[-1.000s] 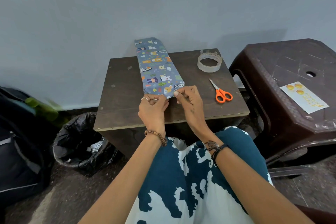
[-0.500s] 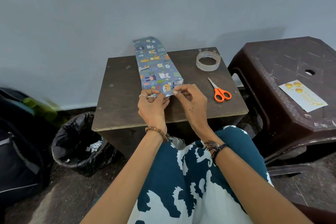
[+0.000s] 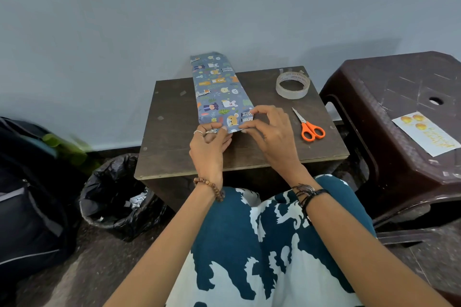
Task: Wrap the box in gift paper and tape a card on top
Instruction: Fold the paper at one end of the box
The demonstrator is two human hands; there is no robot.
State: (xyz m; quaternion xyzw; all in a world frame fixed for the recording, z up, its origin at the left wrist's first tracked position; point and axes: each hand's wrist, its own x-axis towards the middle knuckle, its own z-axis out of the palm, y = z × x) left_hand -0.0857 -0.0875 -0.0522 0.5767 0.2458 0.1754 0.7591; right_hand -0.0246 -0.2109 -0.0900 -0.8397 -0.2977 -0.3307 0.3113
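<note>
Box [image 3: 219, 92], already sleeved in gift paper, lies on the small table [image 3: 174, 132] with its long axis running from my hands away toward the wall, its far end poking past the table's back edge. I see my left hand [image 3: 209, 147] pinching the near left corner of the paper and my right hand [image 3: 270, 132] pinching the near right corner, so both sit at the same near end, neither clearly closer. I judge the near end flap is being folded in. Tape [image 3: 293, 86] and scissors [image 3: 309, 126] lie right of the box, nearer my right hand; the card [image 3: 426, 133] waits on the stool [image 3: 389, 97] further right, so that hand should reach.
</note>
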